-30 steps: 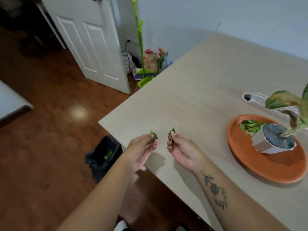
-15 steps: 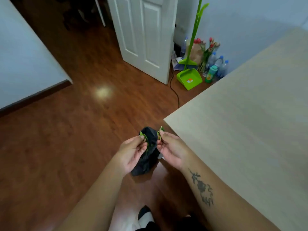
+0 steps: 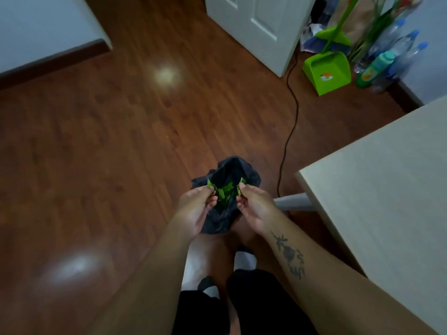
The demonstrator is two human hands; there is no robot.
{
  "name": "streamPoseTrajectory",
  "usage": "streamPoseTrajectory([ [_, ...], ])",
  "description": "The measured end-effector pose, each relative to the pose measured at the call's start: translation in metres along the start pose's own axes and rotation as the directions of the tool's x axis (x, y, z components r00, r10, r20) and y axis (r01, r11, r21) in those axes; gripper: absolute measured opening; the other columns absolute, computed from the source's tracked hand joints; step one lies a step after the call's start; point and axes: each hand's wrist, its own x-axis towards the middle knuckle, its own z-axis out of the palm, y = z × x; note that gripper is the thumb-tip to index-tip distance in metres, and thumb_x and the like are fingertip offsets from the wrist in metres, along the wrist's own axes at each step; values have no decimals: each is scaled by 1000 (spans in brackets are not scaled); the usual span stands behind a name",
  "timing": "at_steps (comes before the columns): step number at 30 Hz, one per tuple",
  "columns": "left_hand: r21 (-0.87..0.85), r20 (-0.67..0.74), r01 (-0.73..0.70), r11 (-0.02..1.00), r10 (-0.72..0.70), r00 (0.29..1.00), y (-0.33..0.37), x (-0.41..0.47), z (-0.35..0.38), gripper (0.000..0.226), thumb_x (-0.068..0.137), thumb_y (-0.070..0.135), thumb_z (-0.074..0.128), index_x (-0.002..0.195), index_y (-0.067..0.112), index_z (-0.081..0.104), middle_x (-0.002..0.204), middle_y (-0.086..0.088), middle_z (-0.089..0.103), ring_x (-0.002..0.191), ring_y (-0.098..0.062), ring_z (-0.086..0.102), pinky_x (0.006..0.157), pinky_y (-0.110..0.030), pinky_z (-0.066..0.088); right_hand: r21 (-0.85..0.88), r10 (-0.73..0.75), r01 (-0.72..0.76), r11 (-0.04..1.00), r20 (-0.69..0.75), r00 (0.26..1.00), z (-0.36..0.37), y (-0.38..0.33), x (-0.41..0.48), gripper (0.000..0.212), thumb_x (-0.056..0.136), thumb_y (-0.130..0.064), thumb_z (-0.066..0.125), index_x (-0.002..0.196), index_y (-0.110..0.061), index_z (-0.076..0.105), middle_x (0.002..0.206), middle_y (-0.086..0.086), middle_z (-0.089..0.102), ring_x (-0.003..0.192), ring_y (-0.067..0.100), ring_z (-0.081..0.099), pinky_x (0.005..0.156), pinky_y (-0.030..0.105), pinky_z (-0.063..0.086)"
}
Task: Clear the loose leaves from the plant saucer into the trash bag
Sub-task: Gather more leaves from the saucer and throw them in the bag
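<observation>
Left hand [image 3: 197, 209]: hovering over the near-left rim of the black trash bag [image 3: 251, 176], fingertips pinching shut on a small green leaf scrap [image 3: 210, 183].
Right hand [image 3: 256, 209]: hovering at the bag's near-right rim, fingertips pinching a second leaf scrap [image 3: 241, 186].
Loose leaves [image 3: 225, 193]: lying inside the open bag, between the two hands.
Trash bag: sitting on the wooden floor [image 3: 108, 141], beside the corner of the pale table [image 3: 387, 189].
Green dustpan [image 3: 326, 72]: standing by the white door [image 3: 256, 27], well apart.

Dim, soft frame; lamp glare on the floor [image 3: 167, 74], edges bowed.
</observation>
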Motion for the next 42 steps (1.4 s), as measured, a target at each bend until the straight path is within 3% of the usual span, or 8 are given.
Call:
streamPoseTrajectory([
  [7,281,-92,-23,959,51,994,-54,122,4,18,93,16,60,104,4,67,85,-8,66,73,-15,60,68,-24,51,-200,10,-45,979,-171,985,0,39,132,6,94,-18,58,93,-12,57,74,4,55,63,14,51,57,26,46],
  [11,491,-105,27,871,29,994,-77,167,1,37,94,23,61,126,5,59,120,-14,64,111,-32,60,95,-41,51,-360,6,-83,929,-209,978,-5,51,178,17,96,-18,56,112,-13,55,103,6,56,92,24,56,92,41,52],
  [15,569,-135,-18,822,115,984,-83,185,-5,19,92,12,57,77,19,67,94,-13,70,82,-31,61,80,-45,54,-607,-187,37,794,-186,965,-13,54,194,8,94,-14,58,88,-10,58,88,3,58,95,29,57,86,41,49],
  [20,566,-75,-83,820,151,986,-70,175,-1,23,92,13,58,69,18,63,76,-7,68,70,-23,58,70,-40,54,-685,-257,79,724,-161,953,-14,43,193,17,84,-13,70,76,-19,56,84,7,63,84,32,63,80,49,55],
  [23,609,-33,-137,781,197,980,-58,159,-3,23,93,13,53,74,20,64,76,-7,68,68,-22,57,68,-41,53,-739,-191,89,668,-55,980,-11,33,178,33,89,-18,67,120,-15,58,112,-1,51,104,25,55,87,38,48],
  [26,619,-4,-199,760,257,967,-38,135,-8,17,92,15,54,79,19,65,63,-1,58,58,-18,50,54,-31,42,-779,-298,161,606,-35,954,-9,16,155,7,91,-19,63,87,-15,59,96,3,57,90,23,54,73,32,40],
  [29,647,39,-250,721,296,955,-19,102,-12,15,93,16,55,82,15,66,64,-2,58,56,-16,48,50,-25,36,-752,-374,205,627,-59,925,-4,1,128,24,91,-15,61,69,-14,55,87,7,63,85,25,59,70,32,43],
  [42,725,365,-540,428,426,828,78,-98,-8,16,97,23,52,88,20,65,81,7,69,75,-17,66,69,-35,52,-703,-659,492,513,45,751,8,-55,-123,21,93,-18,50,80,-25,64,83,-4,69,79,17,65,72,32,51],
])
